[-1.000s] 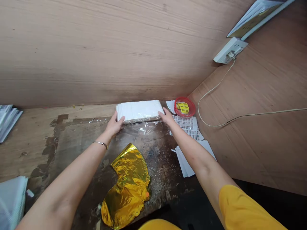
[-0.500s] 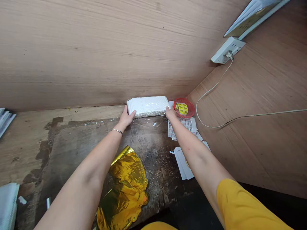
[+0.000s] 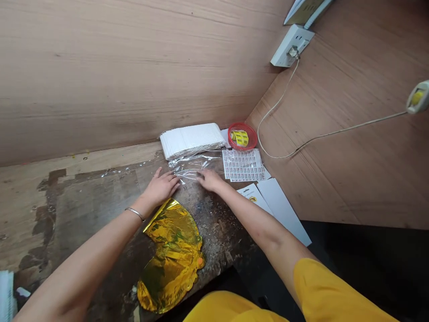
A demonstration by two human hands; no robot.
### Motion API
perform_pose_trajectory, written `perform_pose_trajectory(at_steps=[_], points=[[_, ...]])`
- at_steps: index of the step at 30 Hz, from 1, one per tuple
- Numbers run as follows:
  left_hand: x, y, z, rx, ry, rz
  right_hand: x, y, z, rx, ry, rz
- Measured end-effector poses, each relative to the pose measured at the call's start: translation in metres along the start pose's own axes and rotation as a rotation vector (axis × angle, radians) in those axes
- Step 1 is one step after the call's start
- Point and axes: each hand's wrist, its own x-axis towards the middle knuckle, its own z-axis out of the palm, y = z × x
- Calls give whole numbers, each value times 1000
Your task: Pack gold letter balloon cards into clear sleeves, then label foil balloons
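Observation:
A stack of white folded sheets in clear plastic (image 3: pixel 192 139) lies against the back wall, its loose clear flap (image 3: pixel 189 164) spread toward me. My left hand (image 3: pixel 161 185) rests low over the table at the flap's left corner, fingers apart and holding nothing. At the flap's near right edge is my right hand (image 3: pixel 209 180), its thumb and fingertips drawn together on the film. Just below my left hand, a crumpled gold foil balloon (image 3: pixel 172 255) lies flat near the table's front edge.
Right of the stack stands a red basket (image 3: pixel 252 145) with a yellow label roll (image 3: pixel 240 138). Printed sticker sheets (image 3: pixel 243 164) and white cards (image 3: pixel 283 208) lie in front. A cable (image 3: pixel 328 134) runs from the wall socket (image 3: pixel 291 47) along the right wall.
Both hands have let go of the stack's ends and drawn back toward me. The clear flap now lies spread in front of the stack. My view has shifted right.

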Motion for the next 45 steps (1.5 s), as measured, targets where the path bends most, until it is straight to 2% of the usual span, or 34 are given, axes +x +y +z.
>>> perform_pose_trajectory(at_steps=[5, 7, 9, 11, 13, 15, 18, 21, 24, 26, 29, 32, 34, 35, 38, 40, 42, 45], points=[[-6, 3, 3, 43, -35, -92, -16, -28, 26, 45, 19, -142], [-10, 7, -2, 45, -41, -109, -31, -37, 32, 80, 78, -184], [-22, 13, -8, 40, -47, -116, -58, -38, 35, 127, 178, -209], [-43, 19, -10, 16, -15, -123, -96, -27, 42, 179, 298, -224], [-70, 22, -7, -38, 98, -150, -141, -5, 54, 215, 407, -230], [-96, 21, 2, -83, 230, -166, -182, 22, 75, 228, 476, -257], [-117, 13, 16, -62, 294, -64, -220, 56, 111, 211, 527, -324], [-107, 7, 21, 11, 339, 92, -229, 73, 136, 235, 573, -315], [-82, 9, 16, 128, 417, 229, -228, 78, 145, 254, 561, -315], [-67, 18, 10, 207, 470, 284, -228, 79, 146, 242, 558, -335], [-64, 47, 0, 273, 542, 328, -228, 79, 146, 246, 596, -363], [-95, 100, -1, 287, 590, 299, -225, 78, 147, 257, 637, -371], [-134, 140, 12, 267, 610, 211, -222, 78, 148, 194, 642, -355], [-156, 158, 24, 256, 619, 159, -221, 78, 149, 146, 644, -344], [-213, 195, 79, 252, 639, 36, -219, 78, 150, 59, 672, -344], [-236, 202, 118, 323, 756, -97, -219, 78, 150, 50, 690, -375], [-243, 201, 148, 367, 854, -234, -220, 77, 149, 36, 703, -395], [-238, 197, 166, 407, 869, -289, -220, 77, 148, 20, 718, -402]])
